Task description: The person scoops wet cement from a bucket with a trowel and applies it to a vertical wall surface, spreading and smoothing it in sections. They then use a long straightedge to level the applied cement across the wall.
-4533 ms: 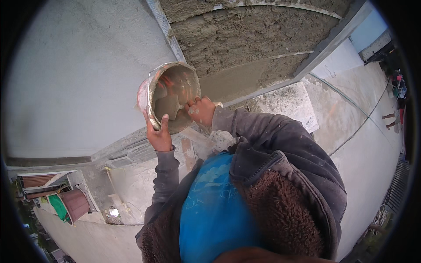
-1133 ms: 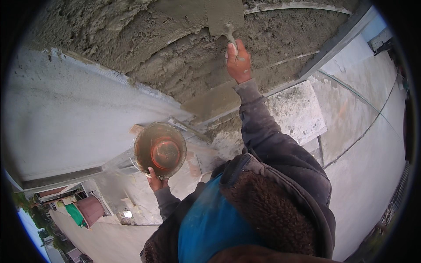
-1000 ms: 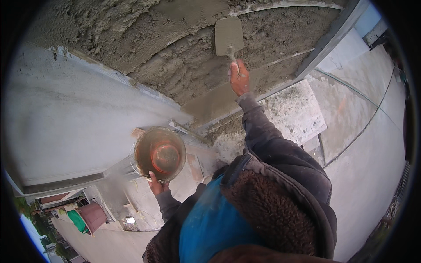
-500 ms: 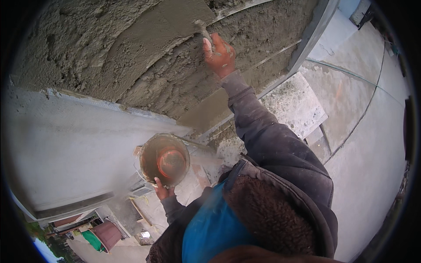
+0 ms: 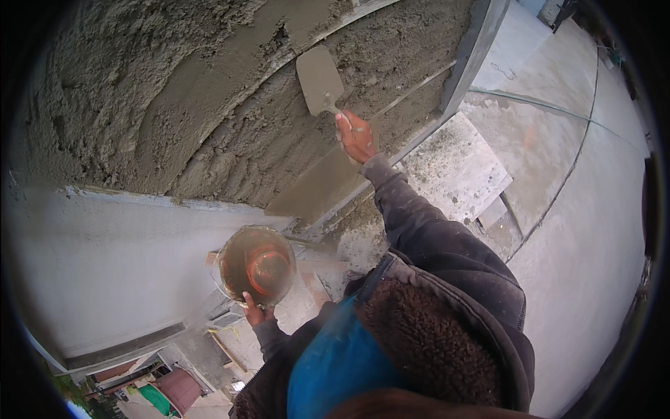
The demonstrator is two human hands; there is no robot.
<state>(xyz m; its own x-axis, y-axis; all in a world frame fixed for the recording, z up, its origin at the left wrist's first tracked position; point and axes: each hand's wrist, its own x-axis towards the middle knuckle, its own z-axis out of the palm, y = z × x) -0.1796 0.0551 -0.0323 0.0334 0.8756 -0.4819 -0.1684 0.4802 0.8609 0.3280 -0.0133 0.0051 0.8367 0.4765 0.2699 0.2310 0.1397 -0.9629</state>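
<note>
My right hand [image 5: 356, 137] is wrapped round the handle of a trowel [image 5: 320, 78], its flat grey blade coated in mortar and held over rough wet mortar on the wall [image 5: 230, 133]. Splashes of mortar stick to my fingers. Lower and to the left, my left hand [image 5: 257, 310] grips the rim of a round bucket [image 5: 234, 269], fingers over the edge. Orange shows through the grey film at the bucket's bottom. A smoother band of mortar [image 5: 317, 185] lies along the lower part of the wall.
Thin pale strips [image 5: 419, 87] cross the mortar, and a straight grey edge board [image 5: 474, 59] bounds it on the right. A mortar-spotted board [image 5: 457, 167] lies on the concrete floor [image 5: 586, 230]. Below the mortar is a smooth pale wall [image 5: 112, 258]. A reddish tub [image 5: 179, 390] stands at lower left.
My right hand has drawn the trowel down toward me, and its blade now shows flat where only its handle end showed before. The bucket has shifted slightly down and left with my left hand.
</note>
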